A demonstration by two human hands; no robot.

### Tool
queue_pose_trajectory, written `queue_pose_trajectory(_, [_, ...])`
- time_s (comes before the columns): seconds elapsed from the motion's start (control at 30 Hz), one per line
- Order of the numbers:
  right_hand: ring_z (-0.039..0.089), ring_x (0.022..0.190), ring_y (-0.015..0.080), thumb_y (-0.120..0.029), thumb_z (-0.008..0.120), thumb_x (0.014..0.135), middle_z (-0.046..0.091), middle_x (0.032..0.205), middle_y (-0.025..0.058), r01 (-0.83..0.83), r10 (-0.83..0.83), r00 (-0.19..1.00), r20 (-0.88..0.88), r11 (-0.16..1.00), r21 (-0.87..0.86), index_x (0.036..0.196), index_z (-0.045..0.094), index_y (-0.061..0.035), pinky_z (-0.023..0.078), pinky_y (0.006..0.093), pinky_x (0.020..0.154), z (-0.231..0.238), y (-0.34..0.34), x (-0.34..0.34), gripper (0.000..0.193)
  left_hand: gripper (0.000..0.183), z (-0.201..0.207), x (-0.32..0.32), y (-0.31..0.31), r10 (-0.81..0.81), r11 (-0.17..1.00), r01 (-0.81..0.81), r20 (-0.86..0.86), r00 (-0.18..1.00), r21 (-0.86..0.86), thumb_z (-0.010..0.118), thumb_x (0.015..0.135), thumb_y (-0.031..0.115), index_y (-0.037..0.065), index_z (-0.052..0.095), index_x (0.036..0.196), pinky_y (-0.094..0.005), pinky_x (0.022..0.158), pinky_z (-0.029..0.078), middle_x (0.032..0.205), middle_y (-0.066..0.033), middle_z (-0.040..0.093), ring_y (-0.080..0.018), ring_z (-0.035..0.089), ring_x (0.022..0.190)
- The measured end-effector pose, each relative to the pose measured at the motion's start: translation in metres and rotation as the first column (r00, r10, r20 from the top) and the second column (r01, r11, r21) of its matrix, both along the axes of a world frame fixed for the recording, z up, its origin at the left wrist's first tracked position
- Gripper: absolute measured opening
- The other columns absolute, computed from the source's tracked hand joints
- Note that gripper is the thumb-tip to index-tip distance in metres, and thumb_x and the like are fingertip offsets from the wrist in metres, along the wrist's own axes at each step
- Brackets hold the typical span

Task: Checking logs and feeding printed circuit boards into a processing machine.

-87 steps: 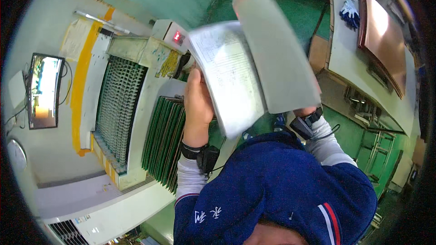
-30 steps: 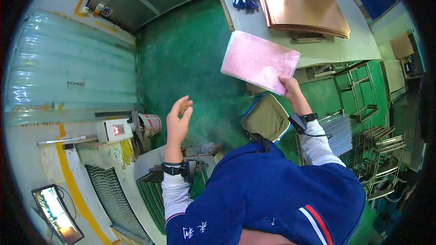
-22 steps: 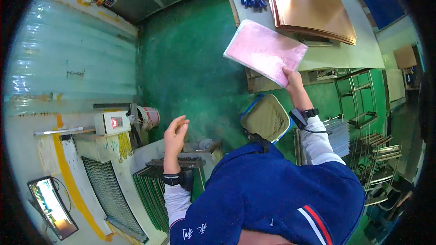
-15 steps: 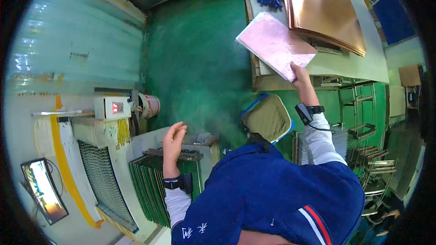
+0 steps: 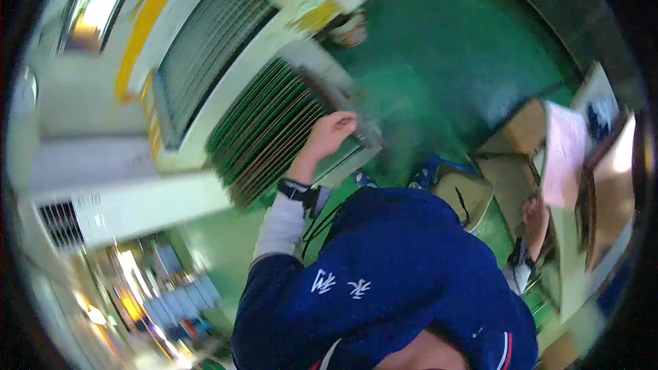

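1. And the view is swinging round: the bright, dark-framed rectangular screen (image 5: 99,7) is showing at upper left, where half a second ago it was sitting at lower left.
2. Below it, the long white cabinet with a black slatted vent (image 5: 147,209) is stretching right across, far more in sight than before.
3. Next along, the rack of close-set green panels (image 5: 264,130) is slanting through the picture, its edges blurring.
4. Here's the bare left hand (image 5: 330,133), hovering at the rack's right end, still near the part it was hovering over earlier. Its fingers are curling loosely, half open, holding nothing visible; whether they're brushing the rack I can't tell.
5. The tan-lined tub with a blue edge (image 5: 482,188) is sitting beyond the dark-blue garment (image 5: 404,253).
6. Now the bare right hand (image 5: 534,212): earlier its thumb was plainly lying over the booklet; now the fingers are bending at its near end, and blur is hiding whether they're gripping.
7. That flat pink rectangular booklet (image 5: 565,154) is overlapping the edge of the white-topped table (image 5: 569,243), just left of the copper-coloured sheets (image 5: 613,192) and white-and-navy gloves (image 5: 603,118).
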State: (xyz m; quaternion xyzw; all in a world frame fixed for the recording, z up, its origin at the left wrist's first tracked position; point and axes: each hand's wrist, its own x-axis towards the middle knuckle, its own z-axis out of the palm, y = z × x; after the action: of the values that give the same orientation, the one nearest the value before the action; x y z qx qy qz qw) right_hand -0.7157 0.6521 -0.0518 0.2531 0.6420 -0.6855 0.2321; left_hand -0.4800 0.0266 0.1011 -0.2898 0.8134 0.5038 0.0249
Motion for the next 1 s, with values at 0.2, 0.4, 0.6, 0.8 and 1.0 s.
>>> queue_pose_trajectory(0.2, [0.054, 0.055, 0.0127, -0.049, 0.073, 0.086, 0.056, 0.069, -0.0022, -0.370, 0.348, 0.926, 0.149, 0.914, 0.168, 0.092, 0.062, -0.0079, 0.047, 0.0257, 0.055, 0.030, -0.176, -0.005, 0.043, 0.030, -0.026, 0.087, -0.010, 0.078, 0.991, -0.074, -0.031, 0.996, 0.111, 0.065, 0.093, 0.022, 0.006, 0.066, 0.119, -0.0319, 0.086, 0.052, 0.105, -0.0092, 0.071, -0.0171, 0.067, 0.096])
queue_pose_trajectory(0.4, [0.064, 0.073, 0.0147, -0.022, 0.066, 0.093, 0.067, 0.084, 0.0079, -0.853, 0.916, 0.368, -0.162, 0.402, 0.334, 0.101, 0.065, -0.0002, 0.052, 0.0282, 0.062, 0.089, -0.434, 0.052, 0.023, 0.029, -0.029, 0.181, -0.030, 0.263, 0.957, -0.250, -0.080, 0.961, 0.145, 0.065, 0.093, 0.023, 0.005, 0.067, 0.117, -0.0333, 0.086, 0.053, 0.104, -0.0092, 0.072, -0.0170, 0.067, 0.095])
queue_pose_trajectory(0.6, [0.068, 0.085, 0.0174, -0.013, 0.065, 0.091, 0.069, 0.096, 0.0107, -0.824, 0.797, -0.436, -0.418, -0.168, 0.541, 0.110, 0.065, 0.0008, 0.053, 0.0307, 0.072, 0.139, -0.584, 0.206, 0.023, 0.024, -0.045, 0.299, -0.046, 0.757, 0.588, -0.808, -0.363, 0.543, 0.018, 0.069, 0.089, 0.022, 0.003, 0.070, 0.103, -0.0315, 0.068, 0.055, 0.085, -0.0118, 0.072, -0.0181, 0.068, 0.073])
queue_pose_trajectory(0.8, [0.062, 0.104, 0.0354, -0.022, 0.069, 0.085, 0.066, 0.109, 0.0157, -0.588, 0.454, -0.788, -0.416, -0.352, 0.729, 0.109, 0.066, -0.0041, 0.050, 0.0429, 0.089, 0.147, -0.623, 0.286, 0.030, 0.034, -0.050, 0.393, -0.047, 0.847, 0.142, -0.875, -0.401, 0.349, -0.462, 0.074, 0.084, 0.023, 0.002, 0.066, 0.110, -0.0419, 0.088, 0.048, 0.104, -0.0163, 0.066, -0.0295, 0.062, 0.099])
queue_pose_trajectory(1.0, [0.062, 0.100, 0.0355, -0.020, 0.069, 0.084, 0.065, 0.106, 0.0153, -0.462, 0.407, -0.859, -0.310, -0.355, 0.813, 0.110, 0.064, -0.0050, 0.050, 0.0439, 0.086, 0.151, -0.636, 0.308, 0.030, 0.062, -0.090, 0.424, -0.038, 0.901, 0.023, -0.880, -0.372, 0.224, -0.474, 0.077, 0.081, 0.032, 0.003, 0.054, 0.131, -0.0465, 0.102, 0.041, 0.122, -0.0204, 0.058, -0.0381, 0.052, 0.117])
